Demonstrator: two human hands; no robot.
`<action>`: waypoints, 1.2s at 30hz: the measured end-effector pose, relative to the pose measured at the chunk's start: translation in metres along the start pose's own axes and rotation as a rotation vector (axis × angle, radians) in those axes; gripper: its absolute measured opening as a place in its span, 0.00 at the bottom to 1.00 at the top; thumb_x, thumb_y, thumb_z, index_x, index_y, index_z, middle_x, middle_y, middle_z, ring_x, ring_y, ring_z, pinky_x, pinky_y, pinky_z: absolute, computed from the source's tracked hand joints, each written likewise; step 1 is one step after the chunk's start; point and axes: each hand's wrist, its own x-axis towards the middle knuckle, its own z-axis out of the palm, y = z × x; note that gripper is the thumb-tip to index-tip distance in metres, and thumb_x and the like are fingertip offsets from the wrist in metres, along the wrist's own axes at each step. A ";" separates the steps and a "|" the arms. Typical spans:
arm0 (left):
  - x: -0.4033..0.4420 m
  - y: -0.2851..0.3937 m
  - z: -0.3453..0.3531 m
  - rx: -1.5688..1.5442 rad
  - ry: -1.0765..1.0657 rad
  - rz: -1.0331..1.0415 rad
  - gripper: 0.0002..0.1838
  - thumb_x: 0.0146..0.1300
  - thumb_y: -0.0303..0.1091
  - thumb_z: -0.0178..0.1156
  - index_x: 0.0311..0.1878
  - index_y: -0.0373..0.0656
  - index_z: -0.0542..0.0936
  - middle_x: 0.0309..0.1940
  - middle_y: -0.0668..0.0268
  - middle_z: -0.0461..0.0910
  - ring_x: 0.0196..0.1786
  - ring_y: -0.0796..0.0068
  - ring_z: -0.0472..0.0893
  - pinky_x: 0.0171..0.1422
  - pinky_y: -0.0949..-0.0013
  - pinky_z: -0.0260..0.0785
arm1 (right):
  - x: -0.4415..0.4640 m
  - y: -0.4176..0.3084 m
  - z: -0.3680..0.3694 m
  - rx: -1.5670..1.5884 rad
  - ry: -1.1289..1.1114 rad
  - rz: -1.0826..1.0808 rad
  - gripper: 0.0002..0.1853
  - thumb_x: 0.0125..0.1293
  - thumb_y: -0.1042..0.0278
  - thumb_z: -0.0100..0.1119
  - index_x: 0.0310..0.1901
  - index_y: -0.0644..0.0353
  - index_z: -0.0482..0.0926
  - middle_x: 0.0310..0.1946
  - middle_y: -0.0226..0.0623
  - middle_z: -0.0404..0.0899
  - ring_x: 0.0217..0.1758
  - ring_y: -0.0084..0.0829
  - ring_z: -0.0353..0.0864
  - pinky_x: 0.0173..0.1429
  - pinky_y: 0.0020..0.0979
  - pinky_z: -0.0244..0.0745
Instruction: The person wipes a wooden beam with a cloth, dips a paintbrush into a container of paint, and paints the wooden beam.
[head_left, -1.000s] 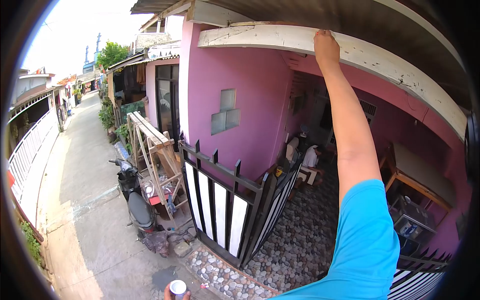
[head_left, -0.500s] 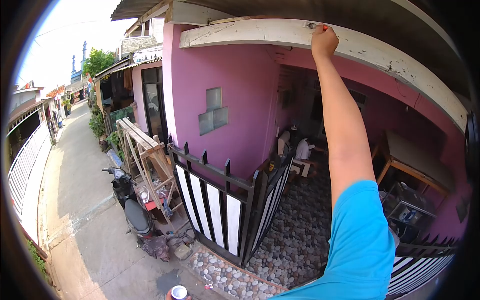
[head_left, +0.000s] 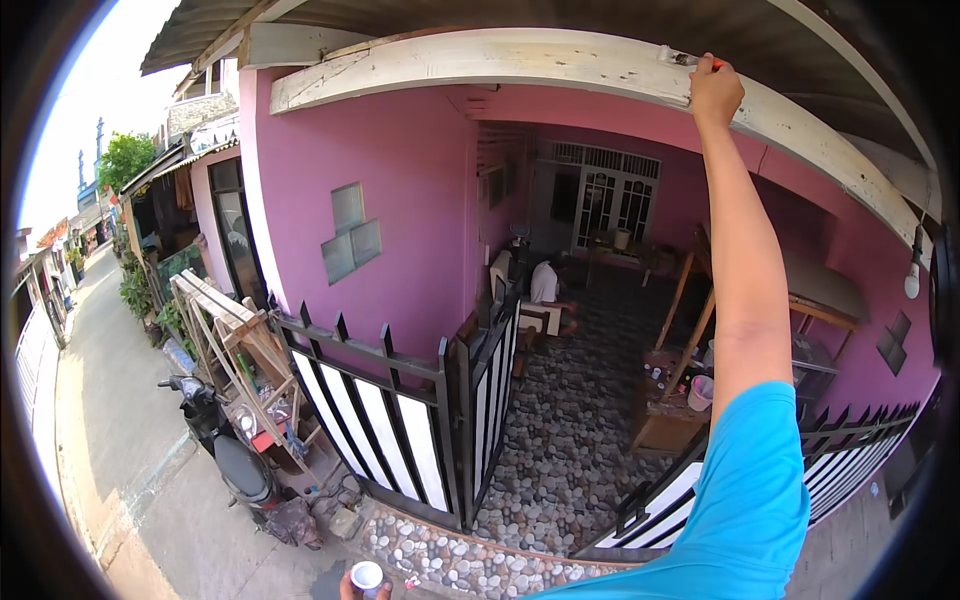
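Observation:
High overhead, my right hand (head_left: 717, 95) is closed around the reddish-orange handle of a paintbrush (head_left: 680, 57). The brush's pale bristle end rests at the face of a long white beam (head_left: 480, 62), which has chips and dark marks along it. My right arm is stretched up in a blue sleeve. At the bottom edge, my left hand (head_left: 348, 588) is wrapped round a small white cup (head_left: 366, 576), seen from above with its mouth upward. Only some fingers of that hand show; the rest is cut off by the frame.
Below stands a black-and-white metal gate (head_left: 370, 420) with pointed tops. A parked scooter (head_left: 240, 460) and a wooden frame (head_left: 235, 330) are at the left by the lane. A person (head_left: 546, 285) sits inside the porch. A light bulb (head_left: 911, 280) hangs at the right.
The view has swung to the right, showing more of the porch. My right hand and the paintbrush have moved rightward along the beam. The cup remains in my left hand.

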 end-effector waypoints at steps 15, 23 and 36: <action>-0.016 -0.014 -0.016 0.049 0.076 0.053 0.36 0.57 0.27 0.72 0.67 0.32 0.66 0.61 0.56 0.73 0.63 0.66 0.73 0.69 0.64 0.63 | -0.067 -0.078 0.048 -0.310 -0.210 -0.610 0.13 0.73 0.63 0.49 0.39 0.63 0.79 0.39 0.46 0.82 0.41 0.43 0.86 0.44 0.39 0.83; -0.028 -0.010 -0.013 -0.024 0.095 0.007 0.36 0.57 0.27 0.72 0.67 0.33 0.66 0.61 0.56 0.73 0.63 0.66 0.72 0.69 0.63 0.62 | -0.061 -0.089 0.070 0.311 -0.161 -0.166 0.16 0.69 0.60 0.54 0.39 0.65 0.83 0.37 0.52 0.84 0.43 0.50 0.84 0.50 0.44 0.78; 0.002 -0.010 0.010 0.057 0.008 0.127 0.34 0.57 0.27 0.73 0.65 0.31 0.70 0.60 0.56 0.75 0.60 0.67 0.74 0.68 0.65 0.64 | 0.056 0.063 -0.095 -0.332 0.090 -0.098 0.18 0.68 0.56 0.54 0.38 0.65 0.83 0.34 0.54 0.84 0.41 0.54 0.84 0.49 0.49 0.77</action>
